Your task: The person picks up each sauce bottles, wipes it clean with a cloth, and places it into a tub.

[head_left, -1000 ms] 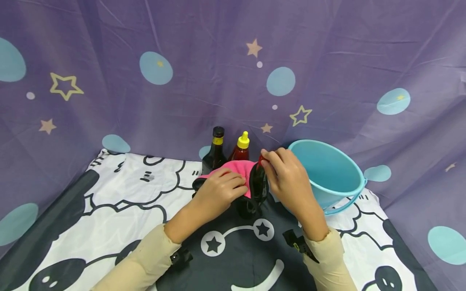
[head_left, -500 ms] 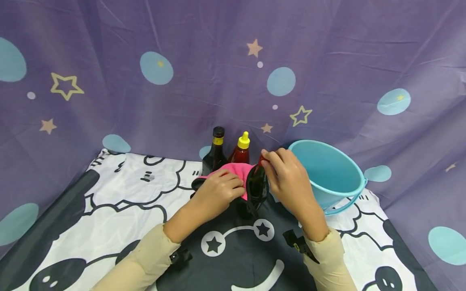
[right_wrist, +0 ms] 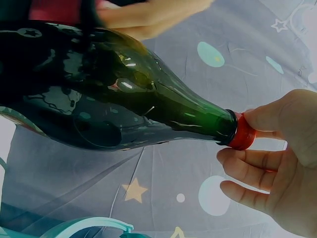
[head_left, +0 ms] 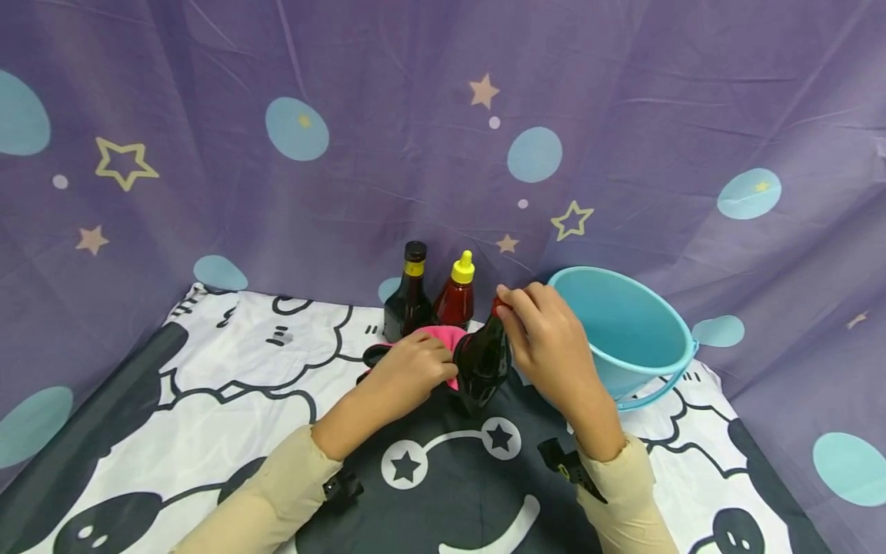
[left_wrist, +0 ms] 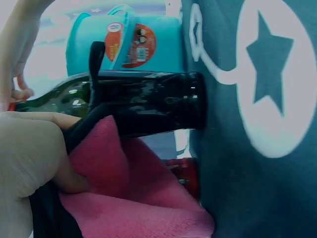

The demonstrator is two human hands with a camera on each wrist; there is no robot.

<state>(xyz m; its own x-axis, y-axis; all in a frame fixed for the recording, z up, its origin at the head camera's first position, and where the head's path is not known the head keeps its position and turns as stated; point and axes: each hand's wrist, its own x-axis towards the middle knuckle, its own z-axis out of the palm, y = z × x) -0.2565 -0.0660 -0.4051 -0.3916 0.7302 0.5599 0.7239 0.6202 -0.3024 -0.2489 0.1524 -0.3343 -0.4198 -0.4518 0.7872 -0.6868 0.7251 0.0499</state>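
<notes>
My right hand [head_left: 550, 338] pinches the red cap [right_wrist: 243, 132] of a dark green glass bottle [head_left: 483, 362], which stands on the patterned cloth, slightly tilted in the head view. With curled fingers, my left hand [head_left: 410, 369] holds a pink plush cloth [left_wrist: 133, 198] with black edging and a black loop [left_wrist: 96, 62]. The cloth lies against the left side of the bottle, partly behind it in the head view. Part of the cloth is hidden under my left hand.
Behind the cloth stand a dark bottle [head_left: 408, 300] with a black cap and a red sauce bottle [head_left: 454, 300] with a yellow nozzle. A light blue bucket [head_left: 623, 323] is close on the right. A purple curtain [head_left: 388, 92] hangs at the back.
The pink cloth has moved down and to the left along the bottle, uncovering more of the bottle and the red sauce bottle. My left hand has shifted slightly with it; my right hand stays on the cap.
</notes>
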